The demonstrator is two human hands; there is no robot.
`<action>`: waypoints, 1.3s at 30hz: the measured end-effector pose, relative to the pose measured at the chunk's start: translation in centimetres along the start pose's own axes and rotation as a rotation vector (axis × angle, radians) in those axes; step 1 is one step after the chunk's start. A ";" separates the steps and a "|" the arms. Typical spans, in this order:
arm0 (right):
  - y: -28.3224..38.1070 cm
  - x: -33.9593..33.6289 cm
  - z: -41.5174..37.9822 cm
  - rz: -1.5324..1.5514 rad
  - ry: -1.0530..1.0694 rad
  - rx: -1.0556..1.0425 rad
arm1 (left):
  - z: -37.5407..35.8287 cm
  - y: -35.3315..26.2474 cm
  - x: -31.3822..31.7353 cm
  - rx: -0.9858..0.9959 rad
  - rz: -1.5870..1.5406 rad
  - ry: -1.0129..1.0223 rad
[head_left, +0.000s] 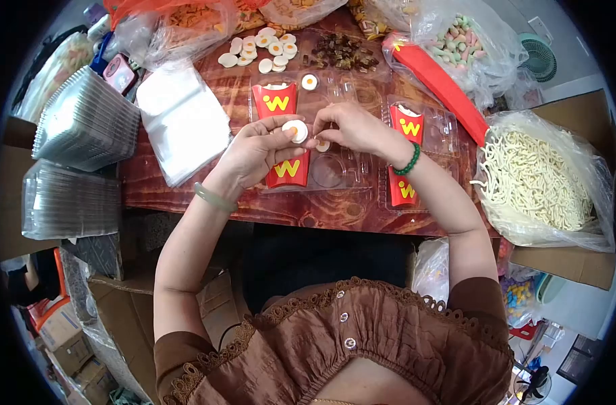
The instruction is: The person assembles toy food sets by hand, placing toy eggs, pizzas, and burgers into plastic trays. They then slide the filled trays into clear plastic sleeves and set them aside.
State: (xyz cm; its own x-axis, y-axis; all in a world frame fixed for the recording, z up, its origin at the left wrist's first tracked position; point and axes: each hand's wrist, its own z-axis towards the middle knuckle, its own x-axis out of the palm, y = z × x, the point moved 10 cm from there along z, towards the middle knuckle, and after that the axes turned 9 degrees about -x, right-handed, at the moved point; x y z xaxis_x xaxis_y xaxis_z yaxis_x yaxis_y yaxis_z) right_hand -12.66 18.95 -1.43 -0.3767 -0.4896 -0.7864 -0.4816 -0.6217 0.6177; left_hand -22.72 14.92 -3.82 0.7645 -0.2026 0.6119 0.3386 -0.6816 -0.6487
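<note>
My left hand (259, 150) pinches a white fried-egg gummy (295, 131) with an orange centre between thumb and fingers. Close beside it, my right hand (353, 128) has its fingertips curled together; what they hold, if anything, is hidden. Both hands are above a clear plastic tray (345, 179) with round hollows. In that tray lie two red cartons with a yellow W, an upper carton (275, 101) and a lower carton (287, 171), partly behind my left hand. One egg gummy (309, 82) sits in an upper hollow, and another gummy (323, 145) shows below my right fingers.
A second tray (443, 138) with red cartons is at the right. Loose egg gummies (275, 48) and brown candies (342, 54) lie behind. Stacked clear trays (85, 121) and plastic bags (183, 121) are left. A bag of pale strands (537, 179) stands right.
</note>
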 end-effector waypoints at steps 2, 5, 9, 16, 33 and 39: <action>0.3 -0.2 -0.2 -0.122 -0.090 -0.052 | 0.0 0.7 -0.6 0.016 -0.013 -0.012; -0.5 -2.1 -1.5 0.235 -0.341 0.022 | -0.3 0.6 -0.4 0.046 0.008 -0.066; 3.1 -3.5 -3.4 0.662 -0.250 -0.047 | 0.0 0.4 2.6 0.043 0.106 -0.050; 4.5 -8.3 -10.2 0.166 -0.326 -0.208 | 4.5 4.5 8.6 -0.126 0.061 0.117; -15.9 -12.9 -19.3 0.073 -0.598 0.309 | 10.2 10.4 16.7 -0.250 0.041 0.212; -14.5 -13.5 -19.4 -0.242 -0.641 0.336 | 11.4 9.1 16.2 -0.134 0.111 0.096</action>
State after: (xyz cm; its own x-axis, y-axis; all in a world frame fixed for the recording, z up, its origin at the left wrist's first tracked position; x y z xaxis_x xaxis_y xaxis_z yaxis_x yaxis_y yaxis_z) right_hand 14.75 22.73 0.28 -0.5662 0.1517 -0.8102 -0.7856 -0.3969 0.4747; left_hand -1.05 13.48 -4.97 0.7349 -0.3438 0.5846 0.1738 -0.7377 -0.6523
